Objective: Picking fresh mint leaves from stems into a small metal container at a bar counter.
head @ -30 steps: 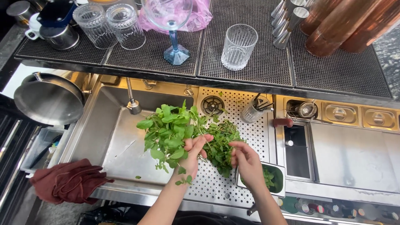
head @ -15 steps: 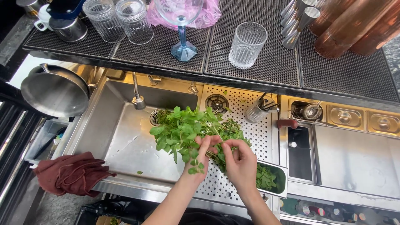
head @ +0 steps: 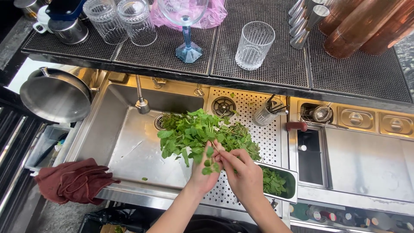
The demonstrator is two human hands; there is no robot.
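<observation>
We see a bunch of green mint (head: 198,133) lying partly on the perforated steel drainboard (head: 263,138) and partly over the edge of the sink (head: 129,142), its leaves spreading toward the drain. A single sprig (head: 210,160) sticks out at the near side of the bunch, and both of our hands meet on it. Our left hand (head: 207,172) comes up from below, its fingers (head: 217,149) closed around the stem of that sprig. Our right hand (head: 246,174) sits just beside it, touching it, the thumb and forefinger narrowed to a pinch on the same stem; the other fingers curl loosely.

Just to the right of our right hand, a small rectangular steel pan (head: 286,185) set into the drainboard holds loose picked leaves. Behind the bunch, on the drainboard, stands a round glass rinser (head: 223,106) and a metal cup of bar tools (head: 265,114). A flexible faucet (head: 141,97) hangs over the sink. A dark red cloth (head: 71,181) lies crumpled at the sink's near left corner, and a steel lid or bowl (head: 56,97) rests to the far left.

On the black rubber mats of the upper tabletop (head: 280,64) stand a ribbed tumbler (head: 255,45), a stemmed glass with a blue base (head: 188,43), two more ribbed glasses (head: 123,21), and copper shakers (head: 366,23).
</observation>
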